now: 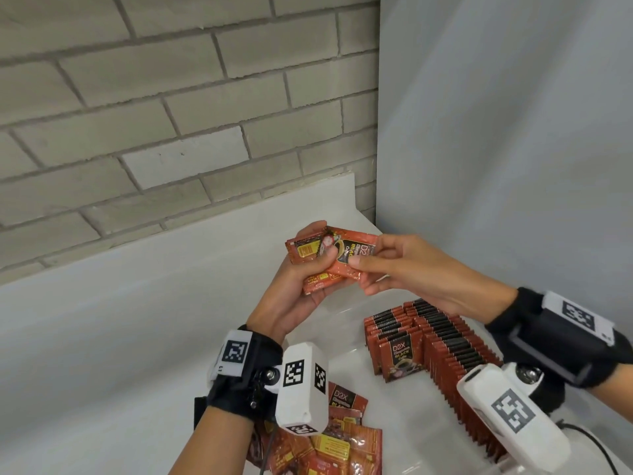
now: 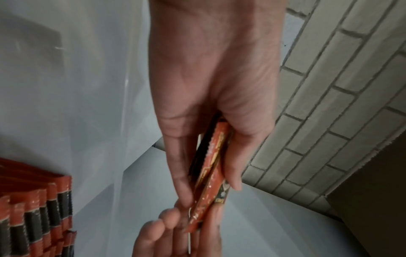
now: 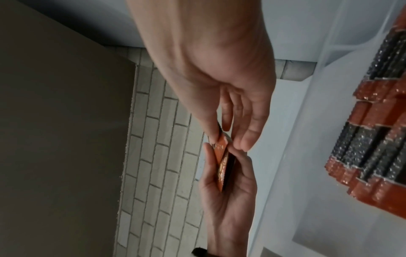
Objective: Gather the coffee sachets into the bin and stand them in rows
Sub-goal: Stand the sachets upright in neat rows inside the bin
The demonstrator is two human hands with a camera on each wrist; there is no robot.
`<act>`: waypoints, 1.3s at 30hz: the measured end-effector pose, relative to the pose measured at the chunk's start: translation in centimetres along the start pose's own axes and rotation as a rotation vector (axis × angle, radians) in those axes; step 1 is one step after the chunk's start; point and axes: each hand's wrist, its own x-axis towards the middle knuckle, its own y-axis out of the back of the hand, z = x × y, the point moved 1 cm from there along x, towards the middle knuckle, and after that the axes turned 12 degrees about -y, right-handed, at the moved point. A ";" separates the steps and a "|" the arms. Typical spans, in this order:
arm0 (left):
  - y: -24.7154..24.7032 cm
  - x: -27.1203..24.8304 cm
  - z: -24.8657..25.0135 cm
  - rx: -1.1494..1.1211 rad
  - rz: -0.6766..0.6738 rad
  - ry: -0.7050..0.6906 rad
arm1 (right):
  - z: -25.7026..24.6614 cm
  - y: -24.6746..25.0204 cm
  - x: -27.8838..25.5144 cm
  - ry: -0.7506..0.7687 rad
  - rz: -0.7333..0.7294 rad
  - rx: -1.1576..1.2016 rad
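My left hand (image 1: 310, 265) grips a small stack of red coffee sachets (image 1: 308, 250) above the white counter, thumb on top. My right hand (image 1: 368, 265) pinches the top sachet (image 1: 349, 253) of that stack between thumb and fingers. In the left wrist view the held sachets (image 2: 212, 167) show edge-on between thumb and fingers; the right wrist view shows the sachets (image 3: 223, 161) the same way. Rows of upright sachets (image 1: 442, 347) stand in the clear bin (image 1: 346, 334) at the lower right. A loose pile of sachets (image 1: 339, 440) lies on the counter below my left wrist.
A white counter (image 1: 137, 320) runs along a grey brick wall (image 1: 171, 114). A pale wall panel (image 1: 513, 132) closes the right side. The standing rows also appear at the edge of the left wrist view (image 2: 35, 208) and the right wrist view (image 3: 373, 139).
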 end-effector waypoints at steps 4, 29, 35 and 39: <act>-0.3 0.1 0.2 0.002 0.032 0.009 | -0.1 0.5 0.1 0.007 0.025 -0.004; -0.3 0.1 0.6 -0.096 0.174 0.026 | 1.2 -0.6 -2.2 0.221 -0.245 -1.823; -0.4 0.0 0.6 -0.101 0.178 0.030 | 1.9 -0.9 -1.7 0.345 -0.193 -1.970; -0.4 0.0 0.7 -0.107 0.182 0.034 | 2.5 -0.9 -1.5 0.353 -0.193 -2.032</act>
